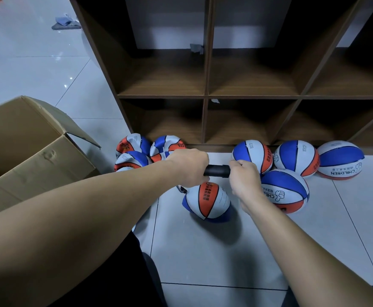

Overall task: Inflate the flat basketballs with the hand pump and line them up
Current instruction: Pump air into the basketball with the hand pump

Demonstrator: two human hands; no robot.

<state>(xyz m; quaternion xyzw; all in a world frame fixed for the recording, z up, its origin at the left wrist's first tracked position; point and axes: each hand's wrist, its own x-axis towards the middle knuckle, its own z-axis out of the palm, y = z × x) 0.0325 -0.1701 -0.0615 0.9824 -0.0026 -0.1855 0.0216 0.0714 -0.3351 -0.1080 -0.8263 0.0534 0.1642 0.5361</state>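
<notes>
While both hands — left (189, 166), right (244, 177) — grip the pump handle (217, 171), a ball (207, 200) sits below.

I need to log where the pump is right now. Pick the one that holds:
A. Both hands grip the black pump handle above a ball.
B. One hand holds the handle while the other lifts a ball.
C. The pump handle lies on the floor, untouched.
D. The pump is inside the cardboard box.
A: the left hand and the right hand each curl round an end of the black pump handle, above the ball on the floor.
</notes>
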